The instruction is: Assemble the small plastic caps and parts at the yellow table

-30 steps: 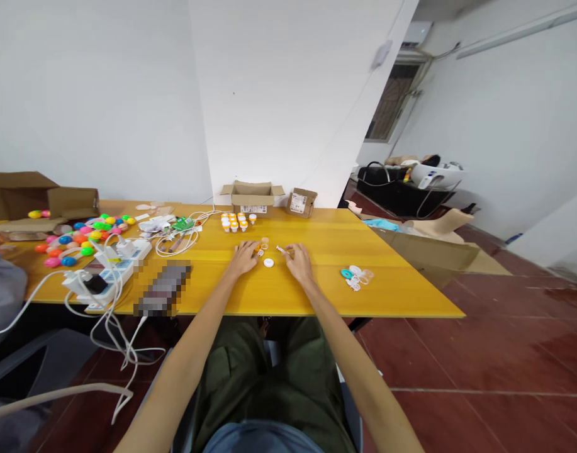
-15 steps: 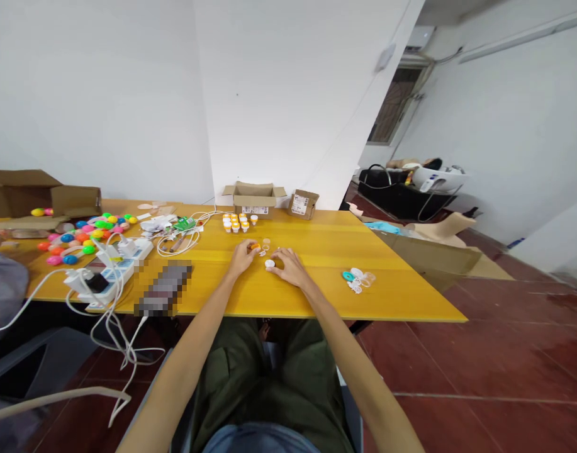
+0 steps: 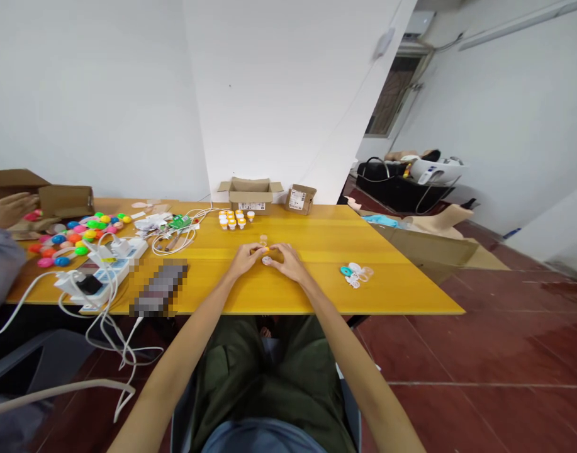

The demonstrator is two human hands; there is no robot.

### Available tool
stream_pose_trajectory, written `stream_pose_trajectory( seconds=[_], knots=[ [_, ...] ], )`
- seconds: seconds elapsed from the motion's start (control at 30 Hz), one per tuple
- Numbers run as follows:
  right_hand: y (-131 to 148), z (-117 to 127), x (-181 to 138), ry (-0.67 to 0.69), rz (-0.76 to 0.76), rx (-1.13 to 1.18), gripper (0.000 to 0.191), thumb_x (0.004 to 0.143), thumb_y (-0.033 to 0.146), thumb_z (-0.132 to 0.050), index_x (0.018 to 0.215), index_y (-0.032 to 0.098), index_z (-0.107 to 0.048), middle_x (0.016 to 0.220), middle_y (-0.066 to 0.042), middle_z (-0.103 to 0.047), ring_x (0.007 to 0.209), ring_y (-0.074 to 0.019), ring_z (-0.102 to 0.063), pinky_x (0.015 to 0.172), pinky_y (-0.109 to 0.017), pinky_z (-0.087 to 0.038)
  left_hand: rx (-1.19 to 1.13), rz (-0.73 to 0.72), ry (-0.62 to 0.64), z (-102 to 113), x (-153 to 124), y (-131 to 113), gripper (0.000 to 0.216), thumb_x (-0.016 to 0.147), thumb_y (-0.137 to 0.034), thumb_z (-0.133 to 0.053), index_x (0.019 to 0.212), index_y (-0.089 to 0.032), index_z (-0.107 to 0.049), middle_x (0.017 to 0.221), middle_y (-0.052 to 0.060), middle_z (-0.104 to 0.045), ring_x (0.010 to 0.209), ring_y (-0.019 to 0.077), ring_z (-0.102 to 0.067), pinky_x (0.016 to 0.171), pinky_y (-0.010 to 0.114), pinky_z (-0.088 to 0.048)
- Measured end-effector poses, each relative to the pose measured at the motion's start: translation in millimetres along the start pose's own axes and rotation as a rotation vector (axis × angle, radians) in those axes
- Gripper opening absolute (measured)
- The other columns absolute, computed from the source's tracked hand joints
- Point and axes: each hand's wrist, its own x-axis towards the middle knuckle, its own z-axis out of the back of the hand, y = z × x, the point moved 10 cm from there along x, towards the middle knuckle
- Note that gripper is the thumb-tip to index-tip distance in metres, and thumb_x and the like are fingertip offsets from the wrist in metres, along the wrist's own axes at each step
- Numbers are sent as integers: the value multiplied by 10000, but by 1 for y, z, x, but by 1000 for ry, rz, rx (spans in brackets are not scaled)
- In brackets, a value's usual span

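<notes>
On the table (image 3: 401,296) my left hand (image 3: 243,259) and right hand (image 3: 287,262) meet fingertip to fingertip over a tiny white piece (image 3: 266,260); too small, I cannot tell either grip.

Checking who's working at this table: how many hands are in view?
3. The person's left hand and right hand meet over small parts at centre; another person's hand is far left, near the coloured balls. Others may be hidden.
</notes>
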Motion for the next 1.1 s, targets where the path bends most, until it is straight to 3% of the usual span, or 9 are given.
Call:
stream_pose_trajectory(
  seconds=[0.2, 0.37, 0.63, 0.9, 1.1],
  knots=[
    [5, 10, 2, -70, 39, 141, 224, 924, 411, -567, 1044, 270, -692, 1022, -56, -690, 938, -223, -600, 889, -380, -476, -15, -12, 38, -4, 0, 1, 365, 867, -486, -591, 874, -165, -765, 791, 21, -742, 728, 169, -616, 694, 262, -472],
    [6, 9, 3, -54, 34, 186, 226, 925, 415, -557, 965, 271, -726, 954, -42, -699, 893, -212, -606, 868, -368, -483, -22, -40, 78, -8, 1, -1, 353, 876, -469, -584, 909, -173, -773, 862, 30, -760, 795, 185, -637, 739, 268, -488],
    [7, 9, 5, -52, 22, 229, 210, 911, 364, -551, 886, 248, -725, 897, -34, -716, 842, -200, -622, 827, -339, -486, -25, -37, 81, -7, 1, 1, 409, 876, -516, -573, 851, -154, -760, 769, 20, -716, 702, 160, -584, 656, 254, -451],
    [-1, 10, 7, -72, -31, 283, 178, 877, 349, -577, 867, 249, -724, 904, -29, -731, 830, -200, -631, 790, -330, -497, -111, -27, 118, -9, 3, 2, 379, 853, -514, -614, 920, -169, -757, 911, 55, -750, 859, 200, -646, 791, 298, -502],
    [-1, 9, 8, -57, -22, 296, 219, 895, 369, -568, 873, 260, -756, 881, -35, -742, 833, -210, -639, 808, -349, -501, -142, 9, 84, -6, 5, 8, 370, 828, -515, -642, 865, -167, -762, 844, 45, -751, 813, 194, -654, 779, 300, -514]
  ],
)
